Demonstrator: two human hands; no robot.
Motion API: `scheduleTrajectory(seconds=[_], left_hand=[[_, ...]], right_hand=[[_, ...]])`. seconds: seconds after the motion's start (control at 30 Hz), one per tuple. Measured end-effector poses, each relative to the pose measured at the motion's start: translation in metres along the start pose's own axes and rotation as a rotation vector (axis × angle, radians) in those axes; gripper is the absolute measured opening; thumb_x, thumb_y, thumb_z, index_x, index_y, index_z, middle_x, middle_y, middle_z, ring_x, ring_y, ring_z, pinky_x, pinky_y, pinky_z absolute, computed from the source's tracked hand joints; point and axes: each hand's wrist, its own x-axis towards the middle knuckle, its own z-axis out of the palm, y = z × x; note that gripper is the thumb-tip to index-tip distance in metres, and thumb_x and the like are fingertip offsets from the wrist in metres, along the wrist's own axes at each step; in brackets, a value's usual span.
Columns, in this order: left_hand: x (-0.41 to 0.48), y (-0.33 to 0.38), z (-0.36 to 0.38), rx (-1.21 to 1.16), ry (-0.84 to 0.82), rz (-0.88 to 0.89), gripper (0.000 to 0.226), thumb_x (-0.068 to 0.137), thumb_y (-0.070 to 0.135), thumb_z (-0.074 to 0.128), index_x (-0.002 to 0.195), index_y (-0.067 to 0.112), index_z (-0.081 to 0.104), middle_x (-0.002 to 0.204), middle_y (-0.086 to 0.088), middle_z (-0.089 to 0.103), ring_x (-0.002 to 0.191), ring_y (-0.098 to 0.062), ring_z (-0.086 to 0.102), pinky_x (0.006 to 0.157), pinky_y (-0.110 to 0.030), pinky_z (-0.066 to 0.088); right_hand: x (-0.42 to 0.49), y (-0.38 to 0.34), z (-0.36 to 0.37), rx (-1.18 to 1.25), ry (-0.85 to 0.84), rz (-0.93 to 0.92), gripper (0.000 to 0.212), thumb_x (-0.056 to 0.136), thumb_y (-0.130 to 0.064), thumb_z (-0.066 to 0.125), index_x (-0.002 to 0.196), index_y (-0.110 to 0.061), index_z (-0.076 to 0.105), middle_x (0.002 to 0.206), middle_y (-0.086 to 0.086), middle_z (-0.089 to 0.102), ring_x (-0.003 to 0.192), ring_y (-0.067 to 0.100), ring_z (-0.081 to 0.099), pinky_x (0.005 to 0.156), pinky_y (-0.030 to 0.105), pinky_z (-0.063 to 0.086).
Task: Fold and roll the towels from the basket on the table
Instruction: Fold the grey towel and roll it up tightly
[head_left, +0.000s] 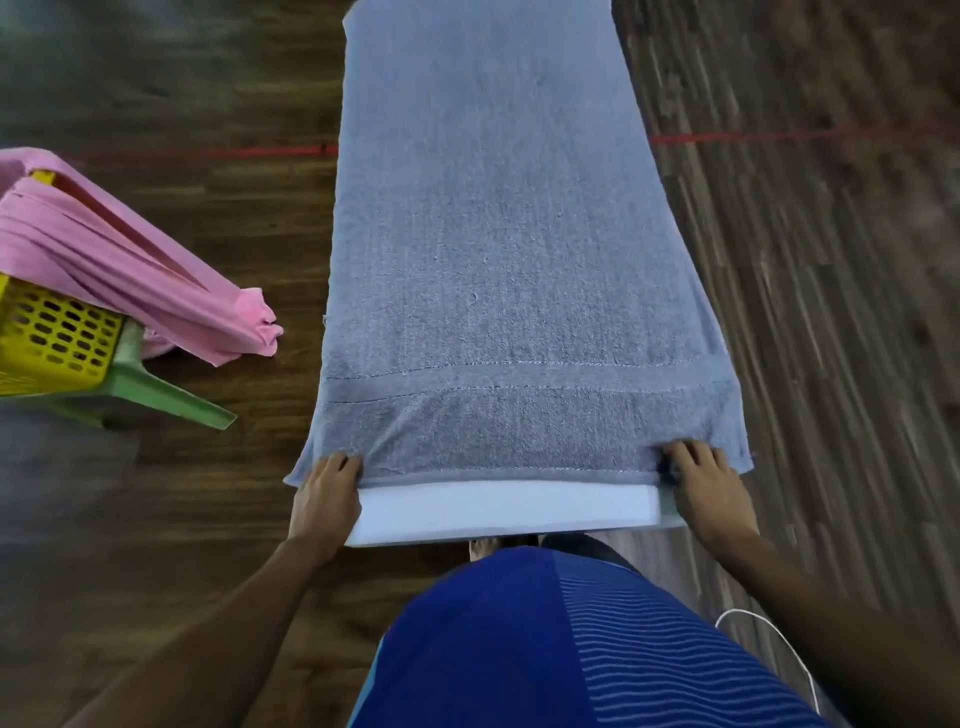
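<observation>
A single head-worn wide-angle view looks forward and steeply down from close over the near edge of the table (509, 510), where the left hand (326, 496) and right hand (712, 491) sit, along the towel (493, 234) toward the far edge.

1. A dark wood-grain floor (208, 519) filled the view on both sides, its planks blurred toward the right.
2. A thin red line (234, 153) ran across the floor, seen in two stretches, one at the left and one at the right.
3. A pale green plastic stool (171, 397) stood at the left edge, one splayed leg reaching toward the middle.
4. A blue shirt (493, 649) with fine wavy stripes on one part filled the bottom centre.
5. A thin white cable (779, 644) looped beside the shirt at lower right.
6. Bare toes (480, 548) showed just above the shirt.
</observation>
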Motion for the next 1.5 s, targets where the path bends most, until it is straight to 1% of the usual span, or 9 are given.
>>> scheduleTrajectory(seconds=[0.2,0.33,0.47,0.6,0.8,1.03,1.17,1.3,1.5], left_hand=[[-0.004,0.003,0.004,-0.008,0.045,-0.031,0.017,0.077,-0.001,0.066,0.09,0.008,0.062,0.083,-0.01,0.061,0.078,-0.033,0.057,0.062,-0.04,0.046],[-0.005,-0.001,0.005,-0.017,0.084,-0.041,0.009,0.087,0.004,0.062,0.095,0.008,0.065,0.082,-0.011,0.063,0.076,-0.035,0.06,0.061,-0.041,0.048],[-0.009,-0.006,0.005,0.01,0.072,-0.007,0.025,0.073,0.005,0.047,0.091,0.008,0.063,0.082,-0.011,0.058,0.074,-0.035,0.055,0.059,-0.04,0.045],[-0.008,-0.002,0.003,-0.035,0.073,-0.083,0.022,0.072,-0.008,0.056,0.089,0.005,0.061,0.084,-0.014,0.06,0.078,-0.039,0.056,0.065,-0.044,0.045],[-0.009,-0.015,0.005,-0.067,0.087,-0.064,0.015,0.083,0.004,0.057,0.096,0.009,0.062,0.088,-0.01,0.06,0.083,-0.038,0.057,0.07,-0.046,0.048],[-0.005,-0.012,0.002,-0.126,0.069,-0.118,0.036,0.082,-0.014,0.048,0.114,-0.001,0.057,0.1,-0.019,0.055,0.09,-0.034,0.044,0.081,-0.047,0.042],[0.001,-0.006,-0.005,-0.103,0.128,-0.076,0.018,0.083,-0.005,0.048,0.099,0.0,0.055,0.09,-0.02,0.051,0.08,-0.036,0.044,0.073,-0.052,0.042],[0.01,-0.007,-0.01,-0.025,0.108,-0.043,0.017,0.08,0.018,0.05,0.091,0.005,0.054,0.089,-0.014,0.049,0.083,-0.033,0.044,0.075,-0.05,0.039],[0.003,-0.02,-0.01,-0.038,0.131,0.086,0.01,0.091,0.008,0.053,0.1,0.011,0.054,0.095,-0.009,0.052,0.084,-0.027,0.042,0.073,-0.041,0.033]], right_hand=[[0.007,-0.009,-0.004,-0.018,-0.005,0.04,0.035,0.08,-0.025,0.07,0.11,-0.012,0.058,0.1,0.016,0.058,0.09,0.043,0.054,0.065,0.05,0.05],[0.011,-0.006,-0.004,-0.007,0.013,0.044,0.023,0.085,-0.009,0.066,0.108,-0.011,0.063,0.102,0.015,0.06,0.089,0.042,0.054,0.064,0.049,0.053],[0.011,-0.003,-0.007,0.043,0.045,0.041,0.026,0.08,0.005,0.063,0.102,-0.007,0.066,0.099,0.013,0.064,0.088,0.04,0.055,0.064,0.045,0.051],[0.009,-0.001,-0.011,0.11,0.067,0.033,0.02,0.08,0.0,0.066,0.098,-0.007,0.066,0.093,0.012,0.066,0.085,0.038,0.058,0.064,0.044,0.05],[0.008,0.013,-0.013,0.194,0.093,0.037,0.018,0.086,-0.005,0.064,0.104,-0.007,0.067,0.095,0.013,0.068,0.085,0.038,0.061,0.07,0.044,0.051],[0.017,0.013,-0.012,0.172,-0.013,-0.008,0.03,0.082,0.006,0.05,0.109,-0.002,0.061,0.102,0.021,0.06,0.092,0.041,0.052,0.079,0.048,0.043],[0.021,0.004,-0.017,0.133,-0.012,0.014,0.046,0.088,-0.028,0.025,0.104,-0.001,0.058,0.098,0.02,0.055,0.088,0.039,0.049,0.073,0.049,0.039],[0.031,0.003,-0.022,0.126,-0.05,0.079,0.023,0.098,-0.025,0.05,0.109,-0.007,0.057,0.107,0.016,0.053,0.104,0.037,0.047,0.087,0.048,0.035],[0.028,0.014,-0.02,0.198,0.001,0.015,0.012,0.092,-0.01,0.058,0.103,-0.006,0.06,0.095,0.014,0.057,0.091,0.039,0.053,0.078,0.049,0.04]])
